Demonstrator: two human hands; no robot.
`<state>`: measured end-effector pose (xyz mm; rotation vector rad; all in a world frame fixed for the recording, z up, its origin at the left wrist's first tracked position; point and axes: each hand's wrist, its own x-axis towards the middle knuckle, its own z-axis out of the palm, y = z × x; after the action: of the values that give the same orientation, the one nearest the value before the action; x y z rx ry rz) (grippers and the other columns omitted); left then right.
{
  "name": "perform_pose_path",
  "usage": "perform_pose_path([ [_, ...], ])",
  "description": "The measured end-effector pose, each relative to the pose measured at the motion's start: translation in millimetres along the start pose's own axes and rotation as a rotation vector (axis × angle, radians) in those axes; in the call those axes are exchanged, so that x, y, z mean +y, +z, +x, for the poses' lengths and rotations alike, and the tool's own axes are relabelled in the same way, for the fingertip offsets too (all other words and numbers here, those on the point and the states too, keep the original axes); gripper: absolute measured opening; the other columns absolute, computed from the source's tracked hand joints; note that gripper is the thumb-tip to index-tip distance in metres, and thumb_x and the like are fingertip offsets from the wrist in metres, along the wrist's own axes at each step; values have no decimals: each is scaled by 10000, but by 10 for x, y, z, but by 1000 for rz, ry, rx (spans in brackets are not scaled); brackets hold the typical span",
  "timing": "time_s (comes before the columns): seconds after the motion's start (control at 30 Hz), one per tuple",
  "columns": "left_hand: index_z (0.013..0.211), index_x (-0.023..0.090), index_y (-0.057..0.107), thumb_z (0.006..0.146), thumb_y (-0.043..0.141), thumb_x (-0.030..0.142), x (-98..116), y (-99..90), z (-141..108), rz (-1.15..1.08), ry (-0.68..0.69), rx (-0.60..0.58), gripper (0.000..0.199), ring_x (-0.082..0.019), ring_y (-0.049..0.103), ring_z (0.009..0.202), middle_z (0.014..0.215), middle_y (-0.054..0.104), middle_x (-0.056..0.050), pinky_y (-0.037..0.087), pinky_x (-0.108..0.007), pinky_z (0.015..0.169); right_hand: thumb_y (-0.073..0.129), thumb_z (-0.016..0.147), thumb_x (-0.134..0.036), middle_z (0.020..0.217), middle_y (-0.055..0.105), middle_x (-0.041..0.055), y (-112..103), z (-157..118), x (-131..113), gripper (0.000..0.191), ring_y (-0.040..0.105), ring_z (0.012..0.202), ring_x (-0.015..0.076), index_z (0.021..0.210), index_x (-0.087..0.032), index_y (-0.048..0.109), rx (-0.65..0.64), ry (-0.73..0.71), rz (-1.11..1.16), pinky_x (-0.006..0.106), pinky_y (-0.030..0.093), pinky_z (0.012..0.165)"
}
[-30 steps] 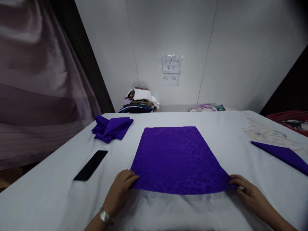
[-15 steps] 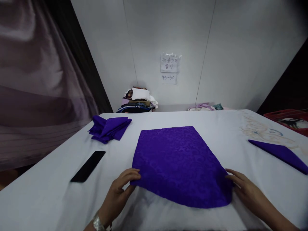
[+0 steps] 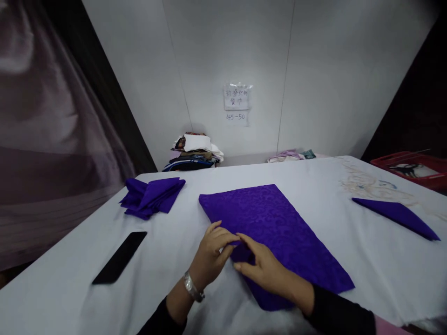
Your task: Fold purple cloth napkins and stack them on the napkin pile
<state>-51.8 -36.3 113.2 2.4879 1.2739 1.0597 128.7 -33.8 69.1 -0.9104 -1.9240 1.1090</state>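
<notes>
A purple cloth napkin (image 3: 275,232) with a swirling tone-on-tone pattern lies on the table, its near left edge lifted and folded inward. My left hand (image 3: 213,253), with a silver watch or bracelet at the wrist, pinches the raised left corner between thumb and fingers. Against that same corner rests the index fingertip of my right hand (image 3: 265,267); its thumb is held apart from the index finger, with purple fabric showing in the gap. The napkin's far edge and right corner lie flat.
A white cloth covers the table (image 3: 167,251). Crumpled purple napkins (image 3: 153,195) and a black phone-like slab (image 3: 120,258) lie left; a folded purple napkin (image 3: 396,216) lies right. Behind are stacked clothes (image 3: 193,153), a wall sign (image 3: 237,104) and a red basket (image 3: 412,170).
My right hand has left the napkin's right corner and come left beside my left hand. My left hand has moved right and up, lifting the left corner inward. The view has shifted slightly.
</notes>
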Motion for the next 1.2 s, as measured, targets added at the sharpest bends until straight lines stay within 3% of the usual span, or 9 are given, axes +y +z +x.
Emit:
perform_pose_path([
  [0.07, 953, 262, 630, 841, 500, 183, -41, 49, 82, -17, -15, 24, 189, -136, 613, 820, 837, 678, 12, 343, -467, 1021, 546, 811, -303, 1071, 649, 29, 25, 172, 19, 327, 586, 956, 224, 1129, -246, 596, 46, -21, 86, 374, 450, 855],
  [0.13, 1056, 256, 598, 847, 510, 230, -127, 97, 142, -17, -81, 121, 228, -167, 593, 958, 984, 665, -22, 372, -452, 1006, 500, 835, -307, 877, 676, 6, -50, 335, 86, 208, 605, 806, 186, 932, -209, 655, 65, 31, 204, 312, 474, 739],
  [0.2, 1140, 241, 552, 855, 506, 280, -255, 165, 162, -4, -179, 255, 292, -197, 538, 1086, 1123, 615, -58, 405, -440, 983, 540, 809, -332, 728, 653, -8, -232, 501, 198, 183, 583, 651, 152, 815, -182, 644, 89, 150, 317, 269, 467, 615],
  [0.27, 1146, 227, 547, 863, 490, 301, -411, 277, 129, 13, -252, 312, 298, -208, 515, 1124, 1159, 592, -72, 428, -432, 966, 587, 776, -322, 658, 633, -16, -505, 686, 342, 156, 554, 553, 128, 804, -172, 623, 136, 282, 407, 250, 453, 547],
  [0.43, 1065, 214, 603, 847, 488, 282, -731, 710, -93, 49, -273, 173, 256, -212, 564, 1062, 1102, 625, -70, 472, -429, 931, 594, 755, -181, 605, 639, 14, -1282, 1183, 797, 82, 565, 513, 132, 826, -145, 611, 333, 509, 374, 255, 466, 538],
  [0.57, 1016, 216, 628, 832, 489, 261, -863, 902, -195, 47, -265, 99, 235, -204, 589, 1020, 1081, 639, -66, 504, -413, 892, 597, 725, -103, 531, 612, 14, -1648, 1417, 1197, 33, 543, 463, 126, 756, -115, 603, 410, 597, 280, 236, 432, 485],
  [0.73, 1013, 223, 630, 827, 493, 293, -1196, 806, -97, 96, -235, 89, 241, -207, 584, 1028, 1086, 639, -60, 494, -421, 901, 595, 714, -92, 504, 605, 8, -1804, 1517, 1561, 28, 551, 450, 126, 723, -115, 608, 436, 667, 209, 221, 416, 461],
  [0.93, 1009, 200, 637, 804, 492, 301, -1813, 696, 313, 239, -255, 77, 270, -231, 561, 1047, 1107, 625, -85, 462, -420, 925, 608, 703, -130, 507, 599, 7, -1909, 1629, 1730, 22, 540, 431, 116, 682, -131, 601, 435, 670, 171, 210, 410, 436],
  [1.2, 1114, 151, 604, 851, 428, 348, -2262, 686, 869, 474, -569, -35, 373, -272, 427, 1217, 1289, 513, -125, 355, -421, 1013, 596, 706, -176, 552, 599, 4, -1924, 1767, 1805, 33, 537, 473, 114, 703, -143, 594, 444, 566, 116, 213, 417, 464],
])
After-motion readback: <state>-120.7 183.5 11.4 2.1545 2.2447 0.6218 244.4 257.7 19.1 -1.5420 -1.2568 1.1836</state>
